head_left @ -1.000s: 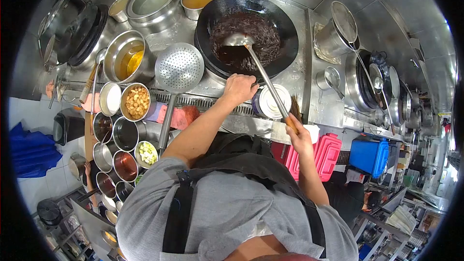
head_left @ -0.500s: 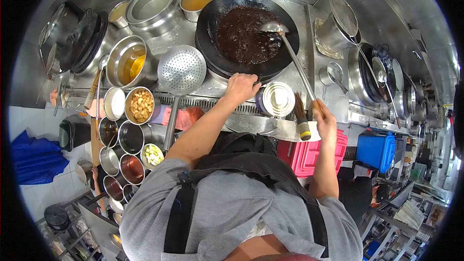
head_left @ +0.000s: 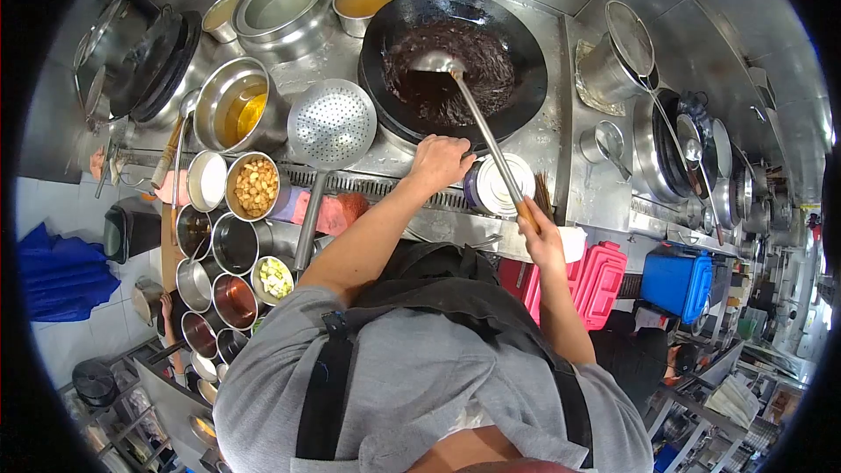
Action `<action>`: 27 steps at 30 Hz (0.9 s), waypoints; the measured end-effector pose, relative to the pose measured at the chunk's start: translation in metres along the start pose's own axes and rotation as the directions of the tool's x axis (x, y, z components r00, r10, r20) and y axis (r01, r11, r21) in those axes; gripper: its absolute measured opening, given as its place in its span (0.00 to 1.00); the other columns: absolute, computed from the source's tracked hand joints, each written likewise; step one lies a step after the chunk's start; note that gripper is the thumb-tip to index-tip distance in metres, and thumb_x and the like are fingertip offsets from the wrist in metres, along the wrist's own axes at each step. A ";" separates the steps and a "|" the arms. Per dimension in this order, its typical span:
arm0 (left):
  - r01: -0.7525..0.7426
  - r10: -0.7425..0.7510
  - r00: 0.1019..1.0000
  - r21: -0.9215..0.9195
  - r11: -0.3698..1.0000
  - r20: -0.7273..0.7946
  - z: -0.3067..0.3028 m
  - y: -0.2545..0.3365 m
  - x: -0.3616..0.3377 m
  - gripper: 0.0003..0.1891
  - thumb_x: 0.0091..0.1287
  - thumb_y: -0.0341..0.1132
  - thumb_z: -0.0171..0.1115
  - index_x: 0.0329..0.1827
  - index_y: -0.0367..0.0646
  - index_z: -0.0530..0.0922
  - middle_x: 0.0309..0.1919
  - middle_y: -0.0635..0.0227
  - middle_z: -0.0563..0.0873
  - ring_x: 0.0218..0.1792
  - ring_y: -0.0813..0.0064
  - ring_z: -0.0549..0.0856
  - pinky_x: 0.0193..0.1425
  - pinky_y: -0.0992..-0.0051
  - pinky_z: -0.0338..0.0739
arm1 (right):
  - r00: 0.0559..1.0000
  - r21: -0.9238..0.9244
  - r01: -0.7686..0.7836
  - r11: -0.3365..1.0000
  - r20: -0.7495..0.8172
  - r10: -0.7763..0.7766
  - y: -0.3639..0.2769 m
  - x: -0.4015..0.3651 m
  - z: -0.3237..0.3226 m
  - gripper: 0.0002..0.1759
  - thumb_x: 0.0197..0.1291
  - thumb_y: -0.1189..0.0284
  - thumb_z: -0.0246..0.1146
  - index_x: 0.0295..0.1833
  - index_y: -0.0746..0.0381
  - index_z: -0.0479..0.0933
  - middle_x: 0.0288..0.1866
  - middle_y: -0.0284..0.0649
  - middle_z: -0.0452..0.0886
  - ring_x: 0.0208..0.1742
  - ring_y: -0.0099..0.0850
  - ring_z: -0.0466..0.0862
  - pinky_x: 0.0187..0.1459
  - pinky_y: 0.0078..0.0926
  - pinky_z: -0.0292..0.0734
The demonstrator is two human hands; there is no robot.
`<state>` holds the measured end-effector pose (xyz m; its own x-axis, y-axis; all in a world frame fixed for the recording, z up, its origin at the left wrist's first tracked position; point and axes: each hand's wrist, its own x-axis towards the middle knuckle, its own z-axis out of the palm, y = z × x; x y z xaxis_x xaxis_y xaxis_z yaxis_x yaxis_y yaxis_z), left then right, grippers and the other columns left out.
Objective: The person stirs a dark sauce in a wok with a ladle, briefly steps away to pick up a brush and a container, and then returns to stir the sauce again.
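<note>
A black wok (head_left: 523,52) stands on the stove, a dark brown sauce (head_left: 491,79) swirling in it. My left hand (head_left: 441,162) is closed at the wok's near edge; its fingertips are partly hidden. My right hand (head_left: 545,238) is wrapped round the wooden end of a long-handled ladle (head_left: 487,130). The ladle's bowl dips into the sauce left of the wok's middle, and its handle crosses over a white-topped can (head_left: 519,177). A large perforated skimmer (head_left: 331,127) lies to the left of the wok.
On the left are a pot of yellow oil (head_left: 243,114), a tub of browned pieces (head_left: 255,187) and several seasoning tins. A strainer on a pot (head_left: 629,39) stands right. Pink bins (head_left: 600,285) sit below the counter. Part of another person's arm (head_left: 168,324) shows lower left.
My right hand has moved left and slightly down, sweeping the ladle's bowl from the right of the wok toward the left through the sauce. My left hand stays at the wok's edge.
</note>
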<state>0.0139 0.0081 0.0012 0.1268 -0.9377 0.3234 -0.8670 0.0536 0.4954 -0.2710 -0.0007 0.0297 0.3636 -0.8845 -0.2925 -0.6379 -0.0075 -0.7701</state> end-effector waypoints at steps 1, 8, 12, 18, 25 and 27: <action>-0.004 0.004 1.000 0.004 1.000 -0.008 0.000 0.000 0.000 0.14 0.62 0.46 0.66 0.30 0.43 0.80 0.27 0.59 0.87 0.34 0.57 0.87 0.44 0.60 0.78 | 0.999 0.008 0.037 0.999 -0.011 -0.037 -0.001 0.014 0.007 0.27 0.66 0.68 0.64 0.70 0.56 0.73 0.49 0.46 0.82 0.49 0.33 0.79 0.53 0.28 0.74; -0.009 0.008 1.000 0.008 1.000 0.020 0.001 -0.002 0.000 0.14 0.62 0.45 0.66 0.31 0.43 0.79 0.29 0.58 0.87 0.34 0.55 0.86 0.44 0.58 0.78 | 0.953 -0.132 0.166 0.977 -0.233 -0.193 -0.031 0.056 -0.009 0.24 0.67 0.65 0.62 0.69 0.50 0.74 0.56 0.56 0.82 0.59 0.50 0.82 0.60 0.38 0.75; -0.009 0.009 1.000 0.003 1.000 0.008 -0.002 0.000 0.000 0.14 0.62 0.45 0.66 0.30 0.42 0.79 0.29 0.58 0.87 0.34 0.55 0.86 0.43 0.58 0.78 | 0.969 -0.076 0.057 0.995 -0.236 -0.073 -0.027 0.032 -0.059 0.25 0.65 0.68 0.63 0.67 0.58 0.75 0.55 0.51 0.85 0.58 0.38 0.85 0.59 0.31 0.76; -0.008 0.008 1.000 -0.003 1.000 -0.008 0.004 -0.002 0.000 0.14 0.62 0.45 0.66 0.30 0.43 0.79 0.28 0.59 0.87 0.34 0.57 0.86 0.43 0.59 0.78 | 0.985 -0.117 0.007 0.993 -0.170 -0.027 -0.026 -0.041 -0.106 0.25 0.63 0.70 0.66 0.66 0.59 0.77 0.56 0.49 0.85 0.56 0.31 0.85 0.60 0.29 0.75; 0.008 -0.008 1.000 0.000 1.000 0.007 0.001 0.001 0.000 0.14 0.63 0.45 0.65 0.30 0.43 0.80 0.28 0.60 0.87 0.34 0.58 0.87 0.44 0.60 0.78 | 0.999 0.183 -0.010 0.983 0.037 0.003 0.016 -0.040 -0.047 0.28 0.61 0.75 0.69 0.68 0.61 0.75 0.58 0.45 0.84 0.58 0.27 0.81 0.62 0.25 0.72; 0.010 -0.010 1.000 0.001 1.000 0.015 -0.001 0.002 0.000 0.14 0.63 0.45 0.65 0.30 0.43 0.79 0.29 0.60 0.87 0.34 0.58 0.87 0.44 0.60 0.78 | 0.998 0.124 0.018 0.992 0.056 -0.025 0.006 -0.023 -0.022 0.28 0.63 0.71 0.68 0.69 0.60 0.74 0.57 0.47 0.85 0.57 0.27 0.82 0.60 0.26 0.72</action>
<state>0.0125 0.0083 0.0028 0.1282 -0.9432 0.3065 -0.8661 0.0440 0.4978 -0.2985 0.0095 0.0441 0.4164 -0.8567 -0.3044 -0.5420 0.0349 -0.8397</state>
